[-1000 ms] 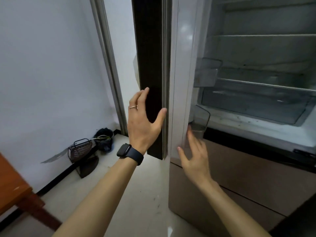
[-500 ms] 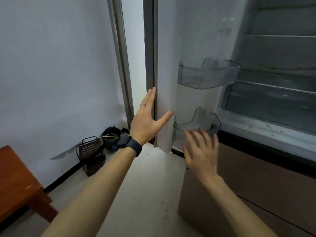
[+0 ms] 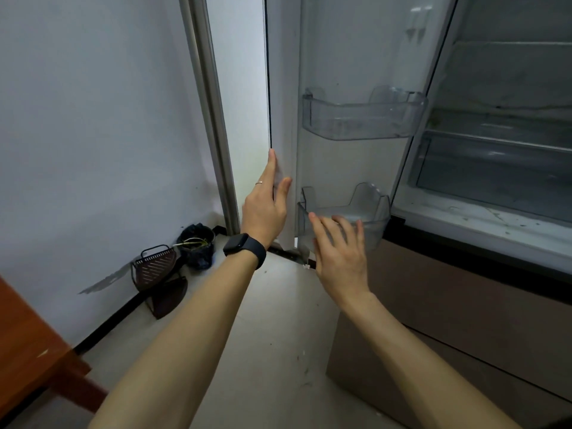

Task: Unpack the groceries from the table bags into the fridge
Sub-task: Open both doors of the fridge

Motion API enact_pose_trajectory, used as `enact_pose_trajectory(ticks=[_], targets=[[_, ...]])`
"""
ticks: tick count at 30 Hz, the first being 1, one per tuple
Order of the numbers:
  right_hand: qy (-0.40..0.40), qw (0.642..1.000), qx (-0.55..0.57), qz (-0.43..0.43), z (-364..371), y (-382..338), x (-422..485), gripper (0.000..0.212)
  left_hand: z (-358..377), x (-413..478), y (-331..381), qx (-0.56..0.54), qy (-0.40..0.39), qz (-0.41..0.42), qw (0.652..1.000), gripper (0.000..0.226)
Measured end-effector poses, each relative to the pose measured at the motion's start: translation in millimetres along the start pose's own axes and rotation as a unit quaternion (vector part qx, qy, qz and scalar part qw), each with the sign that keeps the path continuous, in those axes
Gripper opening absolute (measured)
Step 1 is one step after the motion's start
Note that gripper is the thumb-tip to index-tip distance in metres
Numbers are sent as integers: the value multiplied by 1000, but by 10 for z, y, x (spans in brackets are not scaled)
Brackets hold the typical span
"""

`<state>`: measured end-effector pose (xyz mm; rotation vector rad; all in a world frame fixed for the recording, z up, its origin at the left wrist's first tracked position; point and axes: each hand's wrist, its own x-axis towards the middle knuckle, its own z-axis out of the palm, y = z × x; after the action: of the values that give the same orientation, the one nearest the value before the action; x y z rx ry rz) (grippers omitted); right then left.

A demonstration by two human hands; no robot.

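The fridge [image 3: 501,125] stands open on the right, its glass shelves and clear drawer bare. Its left door [image 3: 349,57] is swung wide open, showing two clear door bins, an upper one [image 3: 362,119] and a lower one [image 3: 343,212], both with nothing in them. My left hand [image 3: 266,205], with a ring and a dark watch on the wrist, lies flat against the door's outer edge. My right hand [image 3: 340,252] hovers with fingers spread in front of the lower bin, apart from it. No grocery bags or groceries are in view.
A wooden table corner [image 3: 28,345] sits at the lower left. On the floor by the white wall lie a dark wire basket [image 3: 154,267] and a black pot [image 3: 198,246]. A grey door frame [image 3: 210,113] stands left of the fridge door. Beige fridge drawers [image 3: 464,335] are below.
The fridge door has swung further open to the left, exposing both door bins. My left hand stayed on its edge; my right hand came off the door and now hovers free.
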<state>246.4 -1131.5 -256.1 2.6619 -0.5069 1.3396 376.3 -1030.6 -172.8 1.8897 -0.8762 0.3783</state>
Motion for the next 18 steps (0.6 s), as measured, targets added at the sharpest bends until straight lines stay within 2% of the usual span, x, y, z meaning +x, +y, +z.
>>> enact_pose_trajectory(ticks=[5, 7, 9, 11, 14, 18], targets=[[-102, 994, 43, -1, -211, -27, 53, 69, -148, -5, 82, -9, -51, -43, 998, 63], [-146, 987, 69, 0, -384, -25, 83, 69, -302, -64, 96, 22, -75, -48, 996, 61], [-157, 980, 123, 3, -569, -81, 92, 65, -532, -247, 66, 64, -72, -47, 994, 62], [-168, 961, 220, 11, -752, -246, 102, 57, -842, -553, -11, 96, -34, -70, 992, 64], [-206, 909, 362, 15, -976, -707, 51, 45, -1406, -1170, -245, 174, 2, -119, 978, 65], [-242, 875, 416, -52, -1065, -1494, -91, 40, -2341, -2025, -440, 298, 29, -207, 932, 61]])
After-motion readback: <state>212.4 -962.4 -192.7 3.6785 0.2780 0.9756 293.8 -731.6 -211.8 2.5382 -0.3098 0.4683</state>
